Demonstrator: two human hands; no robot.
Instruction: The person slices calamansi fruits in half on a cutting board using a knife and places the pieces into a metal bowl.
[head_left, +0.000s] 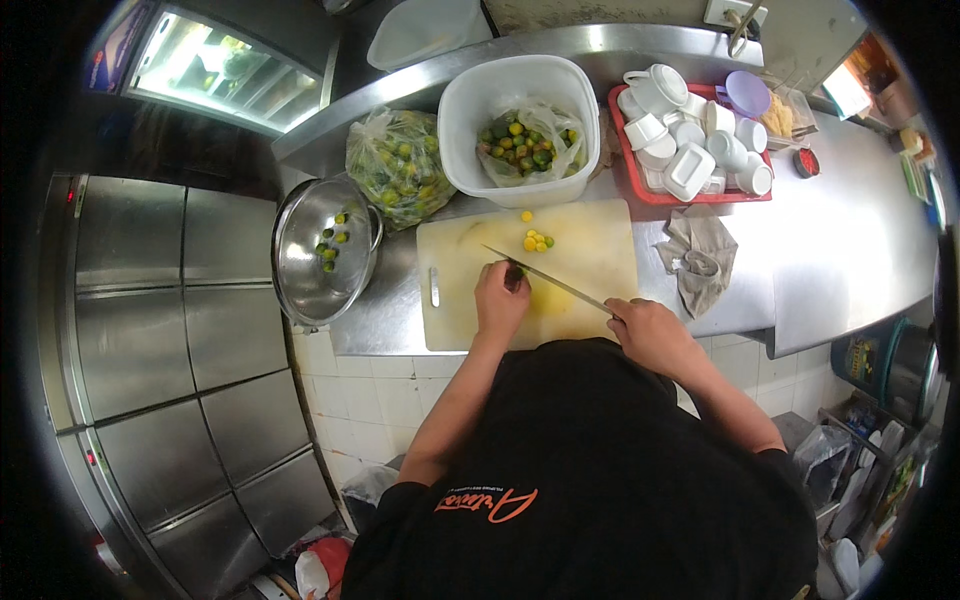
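My right hand (651, 330) is closed on the handle of a long kitchen knife (562, 286), whose blade slants to the upper left over a pale plastic cutting board (457, 240). At the blade, my left hand (502, 296) pinches a small dark thing, perhaps a green citrus fruit; the fingers partly hide it. Beyond the knife lie several small cut yellow citrus pieces (535, 241) on the board. On the left, a steel colander (300, 262) holds several small green citrus fruits (328, 253). A clear plastic bag of green citrus (401, 169) stands behind the board's left part.
A white plastic tub (517, 193) with bagged citrus stands behind the board. To its right are a red basket (637, 180) of white cups (688, 171), a crumpled grey cloth (701, 262) and a small red-filled bowl (806, 162). Steel cabinet doors (135, 337) are at left.
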